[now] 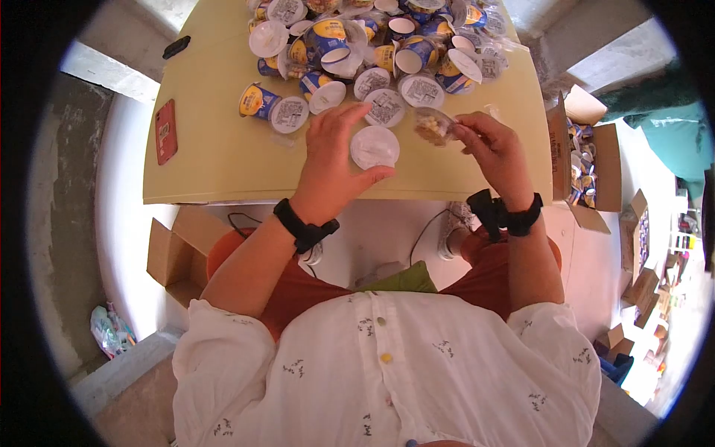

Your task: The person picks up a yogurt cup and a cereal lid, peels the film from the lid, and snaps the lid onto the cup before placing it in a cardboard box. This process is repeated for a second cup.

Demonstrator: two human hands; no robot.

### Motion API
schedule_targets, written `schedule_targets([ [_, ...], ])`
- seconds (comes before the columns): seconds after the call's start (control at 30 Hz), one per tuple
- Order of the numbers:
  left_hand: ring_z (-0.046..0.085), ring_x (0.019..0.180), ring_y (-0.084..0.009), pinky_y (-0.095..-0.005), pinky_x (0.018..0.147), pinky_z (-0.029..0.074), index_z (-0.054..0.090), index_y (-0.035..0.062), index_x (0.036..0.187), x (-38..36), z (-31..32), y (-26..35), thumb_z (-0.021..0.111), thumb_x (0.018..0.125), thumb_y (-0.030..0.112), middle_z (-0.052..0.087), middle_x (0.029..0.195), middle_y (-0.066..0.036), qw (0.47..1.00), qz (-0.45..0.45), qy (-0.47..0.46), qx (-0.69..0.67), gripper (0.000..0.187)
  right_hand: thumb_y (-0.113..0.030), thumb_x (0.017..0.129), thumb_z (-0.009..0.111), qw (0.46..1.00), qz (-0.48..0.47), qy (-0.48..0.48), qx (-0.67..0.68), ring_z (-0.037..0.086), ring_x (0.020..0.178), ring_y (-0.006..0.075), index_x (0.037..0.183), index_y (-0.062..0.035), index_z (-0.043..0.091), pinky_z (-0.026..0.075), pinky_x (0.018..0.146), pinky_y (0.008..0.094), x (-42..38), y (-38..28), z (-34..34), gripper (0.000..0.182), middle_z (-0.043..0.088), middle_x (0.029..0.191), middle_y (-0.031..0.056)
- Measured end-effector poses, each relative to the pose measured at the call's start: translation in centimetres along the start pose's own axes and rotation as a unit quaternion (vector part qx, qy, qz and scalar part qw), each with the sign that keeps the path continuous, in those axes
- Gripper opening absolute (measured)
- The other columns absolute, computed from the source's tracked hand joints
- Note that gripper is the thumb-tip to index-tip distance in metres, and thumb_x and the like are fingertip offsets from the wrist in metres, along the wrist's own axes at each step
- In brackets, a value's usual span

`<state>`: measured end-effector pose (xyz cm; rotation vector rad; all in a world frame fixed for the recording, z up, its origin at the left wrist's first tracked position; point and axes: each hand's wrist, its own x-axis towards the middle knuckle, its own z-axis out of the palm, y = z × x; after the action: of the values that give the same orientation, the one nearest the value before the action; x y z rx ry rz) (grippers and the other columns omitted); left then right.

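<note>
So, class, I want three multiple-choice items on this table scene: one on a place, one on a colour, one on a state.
1. Where does the red phone lie?
A. on the yellow table's left edge
B. in the cardboard box
C. on the person's lap

2. What colour are the bands on both wrists?
A. white
B. black
C. green

3. What is the right hand doing?
A. lying flat and empty
B. pinching a small clear packet
C. gripping the phone

Answers:
1 A: the phone rests on the table near its left side, apart from the cups.
2 B: both wristbands are black.
3 B: its fingers pinch the clear packet, while the left hand cups the white-lidded cup.
</note>
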<state>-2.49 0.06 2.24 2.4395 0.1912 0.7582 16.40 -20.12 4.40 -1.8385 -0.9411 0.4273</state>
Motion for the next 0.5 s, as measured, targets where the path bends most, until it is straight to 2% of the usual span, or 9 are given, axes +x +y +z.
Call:
schedule_targets([
  [0.03,0.043,0.127,-0.0348,-0.0466,0.110,0.032,0.046,0.0059,0.138,0.2,0.0,0.4,0.088,0.067,0.030,0.051,0.137,-0.013,1.000,0.001,0.000,0.000,0.086,-0.018,0.096,0.066,1.000,0.000,0.001,0.000,0.069,0.078,0.0157,0.107,-0.0025,0.071,0.054,0.068,0.0279,0.1,-0.2,0.5,0.020,0.072,0.091,0.0052],
  [0.1,0.041,0.130,-0.0356,-0.0483,0.110,0.031,0.042,0.0082,0.142,0.4,-0.1,1.3,0.090,0.063,0.027,0.050,0.138,-0.014,1.000,0.010,-0.005,0.015,0.095,-0.021,0.100,0.062,0.967,0.055,-0.059,0.240,0.068,0.083,0.0108,0.111,0.0014,0.068,0.056,0.070,0.0254,0.2,-0.8,2.0,0.026,0.070,0.092,0.0032],
  [0.13,0.041,0.130,-0.0356,-0.0483,0.110,0.031,0.042,0.0082,0.142,0.4,-0.2,1.6,0.090,0.063,0.027,0.050,0.138,-0.014,1.000,0.011,-0.005,0.015,0.095,-0.021,0.100,0.062,0.967,0.055,-0.058,0.240,0.068,0.083,0.0108,0.111,0.0014,0.068,0.056,0.070,0.0254,0.3,-1.0,2.7,0.026,0.070,0.092,0.0032],
  [0.2,0.043,0.127,-0.0357,-0.0473,0.109,0.033,0.042,0.0073,0.142,0.5,-0.2,1.9,0.090,0.064,0.025,0.049,0.139,-0.014,1.000,0.010,-0.012,-0.005,0.094,-0.022,0.101,0.061,0.930,0.091,-0.102,0.341,0.069,0.082,0.0118,0.113,0.0015,0.066,0.057,0.072,0.0249,0.2,-1.1,4.1,0.027,0.070,0.096,0.0037],
  [0.37,0.045,0.124,-0.0369,-0.0474,0.107,0.035,0.045,0.0059,0.138,0.1,0.0,1.3,0.089,0.065,0.022,0.052,0.133,-0.015,1.000,-0.020,-0.007,-0.012,0.087,-0.023,0.101,0.061,0.913,0.121,-0.102,0.375,0.069,0.080,0.0110,0.111,0.0005,0.066,0.057,0.072,0.0244,0.0,-1.1,5.8,0.026,0.070,0.094,0.0042],
  [0.43,0.046,0.123,-0.0381,-0.0484,0.107,0.034,0.046,0.0049,0.136,0.0,-0.1,1.4,0.089,0.066,0.023,0.054,0.131,-0.015,0.999,-0.040,-0.011,-0.031,0.084,-0.026,0.100,0.062,0.924,0.126,-0.129,0.337,0.065,0.078,0.0080,0.119,-0.0014,0.065,0.054,0.069,0.0223,0.2,-0.6,5.7,0.031,0.069,0.095,0.0026],
  [0.5,0.046,0.121,-0.0380,-0.0481,0.106,0.035,0.047,0.0037,0.133,-0.3,-0.1,1.4,0.088,0.068,0.024,0.054,0.128,-0.016,0.998,-0.052,-0.010,-0.038,0.080,-0.027,0.100,0.063,0.942,0.111,-0.109,0.298,0.062,0.078,0.0069,0.125,-0.0041,0.064,0.052,0.068,0.0220,0.0,-0.9,6.1,0.034,0.067,0.096,0.0012],
])
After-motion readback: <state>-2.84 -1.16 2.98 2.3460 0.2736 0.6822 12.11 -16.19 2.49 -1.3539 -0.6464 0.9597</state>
